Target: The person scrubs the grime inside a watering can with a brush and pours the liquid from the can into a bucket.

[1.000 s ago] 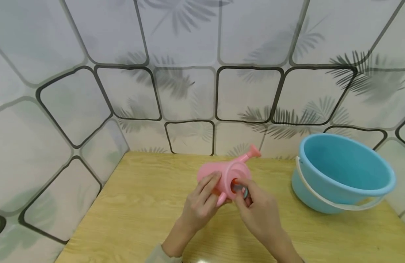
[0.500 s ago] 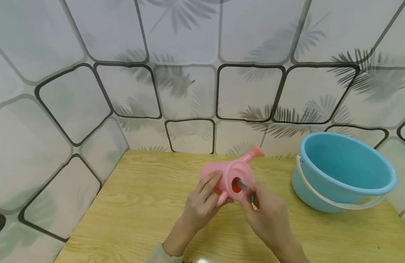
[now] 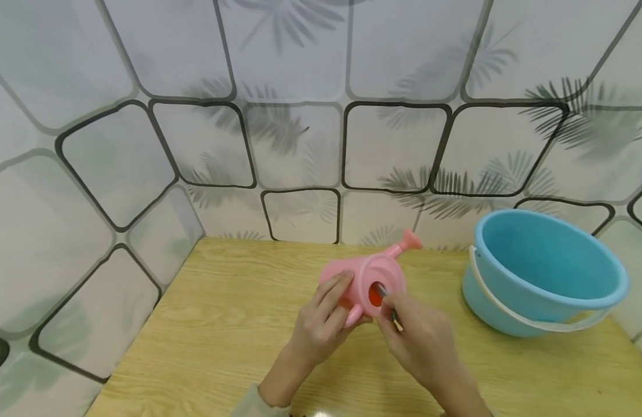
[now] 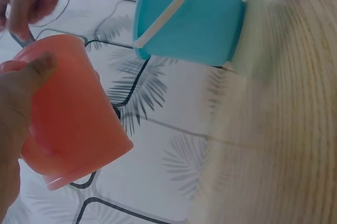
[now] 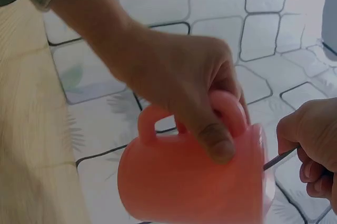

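Observation:
A pink toy watering can [image 3: 337,269] is tipped on its side above the table, its round mouth toward me and its spout up to the right. My left hand [image 3: 321,324] grips it by the handle, thumb over the body in the right wrist view. With bent fingers my right hand [image 3: 422,339] pinches a thin dark grey tool [image 3: 382,290]. The tool's far end goes into the can's opening, where something orange-red shows. In the right wrist view the grey shaft [image 5: 280,159] meets the can's rim; its tip is hidden inside, so its kind is unclear.
A light blue bucket [image 3: 490,313] with a white handle stands on the wooden table [image 3: 232,301] to the right, near the back wall. Patterned walls [image 3: 294,150] close off the back and left of the table.
My right hand has drawn back slightly toward the lower right, and more of the grey tool shows at the opening. The watering can has shifted slightly right with my left hand.

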`<state>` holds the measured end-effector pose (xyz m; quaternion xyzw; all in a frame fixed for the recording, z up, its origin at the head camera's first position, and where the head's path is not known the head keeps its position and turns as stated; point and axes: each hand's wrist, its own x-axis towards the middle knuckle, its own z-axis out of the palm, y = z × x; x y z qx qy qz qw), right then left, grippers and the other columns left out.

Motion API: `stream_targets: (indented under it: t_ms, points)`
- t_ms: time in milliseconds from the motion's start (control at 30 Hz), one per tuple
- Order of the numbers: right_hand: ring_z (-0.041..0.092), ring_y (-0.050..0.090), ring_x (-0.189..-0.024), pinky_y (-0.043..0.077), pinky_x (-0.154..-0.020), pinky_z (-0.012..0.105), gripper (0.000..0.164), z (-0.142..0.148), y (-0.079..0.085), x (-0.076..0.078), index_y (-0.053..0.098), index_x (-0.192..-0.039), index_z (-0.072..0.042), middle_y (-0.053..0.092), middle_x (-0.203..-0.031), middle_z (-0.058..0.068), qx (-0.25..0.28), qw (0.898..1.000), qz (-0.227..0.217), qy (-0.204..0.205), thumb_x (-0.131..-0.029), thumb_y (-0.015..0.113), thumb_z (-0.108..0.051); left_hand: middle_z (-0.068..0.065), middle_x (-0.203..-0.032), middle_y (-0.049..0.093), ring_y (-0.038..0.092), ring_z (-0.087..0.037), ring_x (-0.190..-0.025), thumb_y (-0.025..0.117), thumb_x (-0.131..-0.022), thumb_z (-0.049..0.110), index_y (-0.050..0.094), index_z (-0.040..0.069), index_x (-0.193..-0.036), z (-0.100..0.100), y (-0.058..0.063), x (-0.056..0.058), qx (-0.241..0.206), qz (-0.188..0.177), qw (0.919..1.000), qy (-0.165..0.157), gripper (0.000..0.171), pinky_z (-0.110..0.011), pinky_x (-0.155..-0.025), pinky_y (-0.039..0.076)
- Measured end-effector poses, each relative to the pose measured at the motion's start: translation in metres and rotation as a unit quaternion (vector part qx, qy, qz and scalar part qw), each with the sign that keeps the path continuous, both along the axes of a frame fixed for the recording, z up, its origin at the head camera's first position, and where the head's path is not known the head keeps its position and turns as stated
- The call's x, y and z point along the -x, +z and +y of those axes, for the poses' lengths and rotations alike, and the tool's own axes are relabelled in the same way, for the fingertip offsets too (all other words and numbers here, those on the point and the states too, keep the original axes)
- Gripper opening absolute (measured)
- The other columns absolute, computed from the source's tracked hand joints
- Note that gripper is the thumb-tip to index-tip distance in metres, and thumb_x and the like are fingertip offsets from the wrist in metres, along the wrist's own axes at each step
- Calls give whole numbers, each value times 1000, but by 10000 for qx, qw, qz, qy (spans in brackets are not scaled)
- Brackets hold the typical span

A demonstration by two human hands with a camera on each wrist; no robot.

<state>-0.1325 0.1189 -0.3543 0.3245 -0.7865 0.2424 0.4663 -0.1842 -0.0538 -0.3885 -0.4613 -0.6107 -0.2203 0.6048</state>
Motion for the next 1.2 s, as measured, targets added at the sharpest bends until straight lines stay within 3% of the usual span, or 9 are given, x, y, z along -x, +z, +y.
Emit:
stream_targets:
  t_ms: [133, 267, 467, 600, 767, 867, 933, 1067, 1200]
  points:
    - [3, 39, -50, 31, -41, 13, 28, 1, 1, 2, 52, -73, -10, 46, -59, -6, -94, 9998, -187, -8, -96, 41, -23, -27, -100, 66, 66, -36, -85, 64, -89, 27, 42, 5, -55, 0, 1, 1, -3, 30, 10000, -2, 46, -27, -69, 58]
    - [1, 38, -51, 30, -41, 12, 29, 1, 3, -3, 53, -71, -12, 44, -60, -9, -33, 10000, 16, -18, -96, 42, -23, -27, -100, 66, 66, -36, -85, 64, -89, 27, 41, 5, -55, 0, 1, 0, -10, 44, 10000, 18, 46, -27, -70, 58]
    - [2, 39, -50, 30, -40, 12, 27, 0, 0, 1, 52, -76, -11, 46, -59, -7, -199, 9985, -503, -99, -96, 40, -24, -28, -101, 66, 66, -36, -86, 67, -87, 26, 43, 5, -55, 0, 0, 1, -34, 42, 10000, -6, 46, -28, -72, 58]
    - [-1, 37, -51, 30, -43, 9, 24, 1, 1, -5, 52, -75, -12, 44, -60, -9, 97, 9984, -545, 139, -94, 45, -22, -27, -102, 66, 66, -36, -86, 69, -86, 26, 43, 4, -55, 0, -2, 0, -51, 25, 10000, -57, 46, -30, -74, 58]
    - [-3, 34, -51, 28, -42, 8, 13, -3, -1, -6, 52, -76, -12, 44, -60, -10, 195, 9973, -706, -10, -88, 57, -16, -27, -101, 66, 66, -35, -86, 69, -86, 26, 42, 5, -54, 0, 0, 0, -9, 181, 9998, -84, 46, -27, -73, 58]
    - [-3, 32, -50, 25, -41, 8, 16, -5, -4, -6, 52, -76, -11, 43, -60, -9, 294, 9974, -655, -60, -90, 55, -18, -27, -100, 66, 66, -35, -85, 67, -87, 26, 42, 5, -54, 2, 1, 0, -35, 222, 9997, -102, 46, -28, -73, 58]
    - [-2, 32, -50, 26, -42, 8, 25, -6, -2, -9, 52, -75, -10, 43, -59, -8, 471, 9974, -549, -2, -95, 46, -23, -28, -100, 66, 66, -36, -84, 68, -86, 26, 42, 5, -54, 1, 1, -1, -69, 221, 9997, -95, 46, -29, -74, 58]
    - [-3, 31, -48, 24, -40, 8, 6, -8, -1, -9, 55, -81, -7, 40, -58, -8, 659, 9961, -530, -235, -85, 56, -10, -28, -100, 66, 66, -36, -85, 69, -85, 26, 42, 5, -54, 0, 3, -1, -97, 223, 9997, -48, 46, -29, -74, 58]
    - [-6, 25, -47, 19, -38, 9, 27, -5, -2, -7, 55, -93, -3, 37, -59, -10, 743, 9890, -885, -919, -71, 69, -5, -28, -99, 66, 66, -36, -84, 69, -86, 25, 42, 5, -54, -2, 5, -1, -107, 248, 9996, -29, 46, -28, -73, 58]
